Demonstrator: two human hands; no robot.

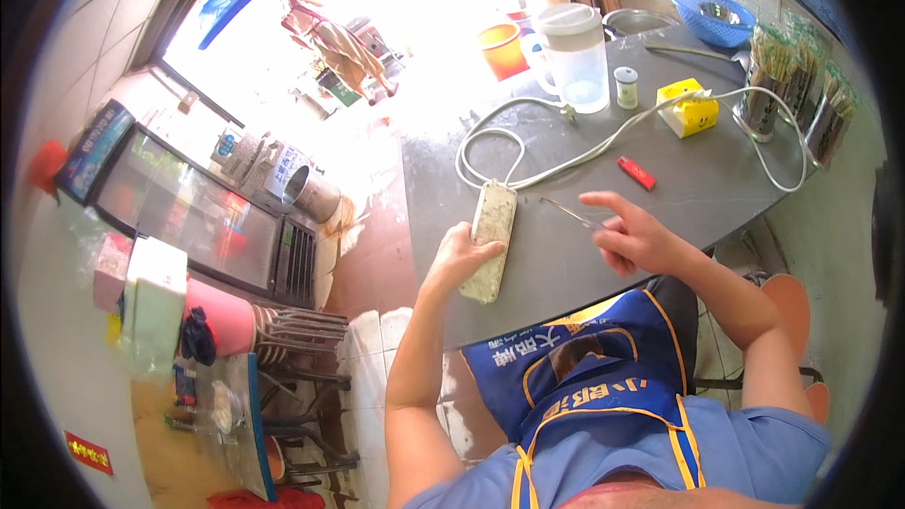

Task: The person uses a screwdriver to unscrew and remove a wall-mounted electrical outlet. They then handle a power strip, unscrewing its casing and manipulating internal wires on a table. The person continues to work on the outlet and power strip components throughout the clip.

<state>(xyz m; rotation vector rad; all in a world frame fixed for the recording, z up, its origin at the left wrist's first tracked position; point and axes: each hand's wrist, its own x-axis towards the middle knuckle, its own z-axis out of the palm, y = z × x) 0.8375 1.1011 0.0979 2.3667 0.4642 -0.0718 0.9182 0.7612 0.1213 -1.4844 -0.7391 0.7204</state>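
My left hand (458, 258) is closed around the lower part of a grimy white power strip (495, 219), thumb across its face. The strip stands tilted on the grey table (566, 264), its white cord (556, 173) running from the upper end in loops. A thin metal tool (567, 211), perhaps a small screwdriver, sits in my right hand (633, 238), its tip toward the strip but apart from it. The index finger of that hand stretches out; the others curl, and the tool's handle is mostly hidden. Beyond my right hand lies a red lighter (636, 173).
A yellow tissue pack (687, 109), a small shaker (626, 88), a clear pitcher (577, 61) and an orange bucket (503, 51) stand farther back. Holders of skewers (765, 85) and a blue basket (712, 17) are at right. Stacked stools (297, 332) and a fridge (193, 198) stand left.
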